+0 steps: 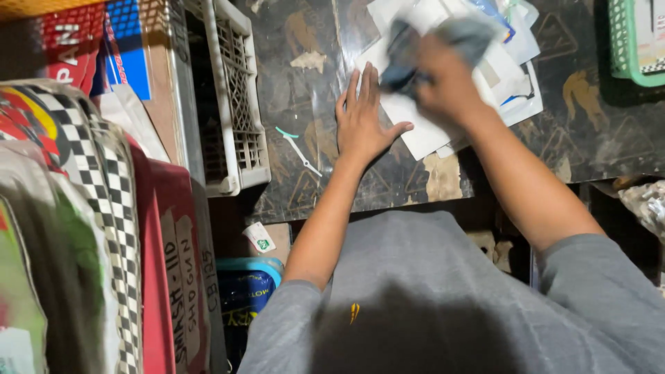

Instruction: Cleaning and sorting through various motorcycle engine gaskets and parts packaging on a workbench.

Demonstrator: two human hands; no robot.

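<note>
My left hand [364, 118] lies flat with its fingers spread on the dark worn tabletop [312, 104], its fingertips on the edge of a pile of white papers and packets [512, 76]. My right hand [447, 79] is blurred and closed around a dark grey-blue cloth [409, 52], held over the same pile. A small teal-and-white tool [298, 147] lies on the table just left of my left hand.
A grey plastic crate [235, 90] stands at the table's left edge. Stacked colourful boxes and a checkered bag [90, 194] fill the left side. A green basket [634, 41] sits at the top right. A blue tin [246, 287] is below the table.
</note>
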